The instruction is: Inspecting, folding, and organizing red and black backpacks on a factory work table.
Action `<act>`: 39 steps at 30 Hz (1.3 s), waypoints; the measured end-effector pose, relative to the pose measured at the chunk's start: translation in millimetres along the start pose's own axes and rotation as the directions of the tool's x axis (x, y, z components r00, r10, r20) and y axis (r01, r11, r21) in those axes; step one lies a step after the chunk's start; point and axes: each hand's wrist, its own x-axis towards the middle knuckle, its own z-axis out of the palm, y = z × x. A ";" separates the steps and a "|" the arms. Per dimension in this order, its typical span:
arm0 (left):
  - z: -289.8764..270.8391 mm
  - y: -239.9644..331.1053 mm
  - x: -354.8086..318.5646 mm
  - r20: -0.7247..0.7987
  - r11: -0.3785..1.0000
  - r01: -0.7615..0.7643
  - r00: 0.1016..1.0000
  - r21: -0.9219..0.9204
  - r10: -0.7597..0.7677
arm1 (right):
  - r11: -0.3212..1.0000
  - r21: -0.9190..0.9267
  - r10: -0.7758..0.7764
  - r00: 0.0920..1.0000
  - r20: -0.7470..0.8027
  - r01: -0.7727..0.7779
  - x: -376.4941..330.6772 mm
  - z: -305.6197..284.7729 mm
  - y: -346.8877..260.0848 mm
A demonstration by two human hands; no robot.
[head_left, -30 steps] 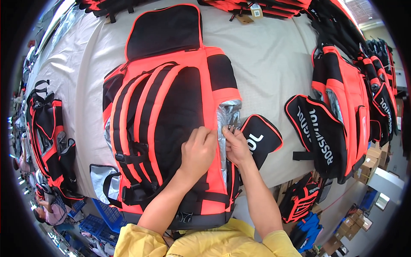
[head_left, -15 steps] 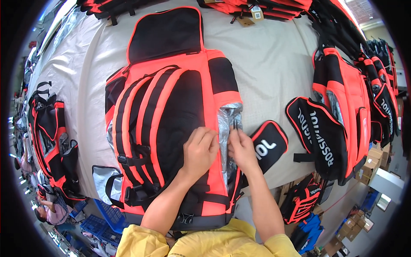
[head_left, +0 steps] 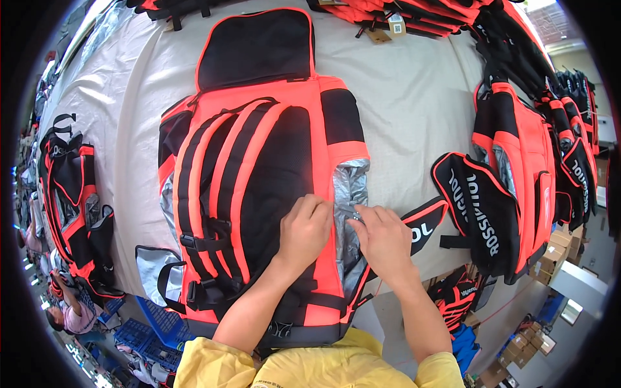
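Note:
A large orange and black backpack (head_left: 259, 161) lies strap side up on the pale cloth-covered table (head_left: 407, 90). My left hand (head_left: 304, 229) rests flat on its lower right side, fingertips at the edge of the open silver-lined side pocket (head_left: 349, 194). Just to the right, my right hand (head_left: 383, 240) pinches a small metal zipper pull (head_left: 355, 216) at that pocket's opening. The pocket's black and orange flap (head_left: 424, 223) hangs out to the right, partly under my right hand.
A second orange and black pack (head_left: 511, 174) with an open flap lies at the right. More packs line the far edge (head_left: 388, 10) and hang at the left (head_left: 68, 187). Blue crates (head_left: 152, 323) and cardboard boxes (head_left: 550, 258) sit on the floor below. A person (head_left: 71, 313) is at the lower left.
My right hand has slid a little down along the side pocket opening, and the flap has shifted with it. My left hand has stayed pressed on the backpack.

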 end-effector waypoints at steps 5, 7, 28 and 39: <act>6.5 -0.5 1.0 0.024 0.995 0.025 0.999 0.097 -0.027 | 0.993 -0.115 -0.030 0.999 0.016 0.031 6.7 -1.6 -8.1; 5.9 -0.3 -0.2 0.026 0.997 0.031 0.999 0.075 -0.033 | 0.988 -0.132 -0.075 0.997 0.004 0.075 10.0 -2.9 -10.1; -0.7 -0.1 1.0 0.018 0.995 0.103 0.995 0.001 -0.103 | 0.932 -0.318 -0.136 0.980 0.146 0.176 31.3 -1.4 -25.8; 3.4 -1.0 0.8 0.127 0.987 0.129 0.982 0.098 -0.141 | 0.928 -0.328 -0.128 0.978 0.163 0.176 30.9 1.3 -21.9</act>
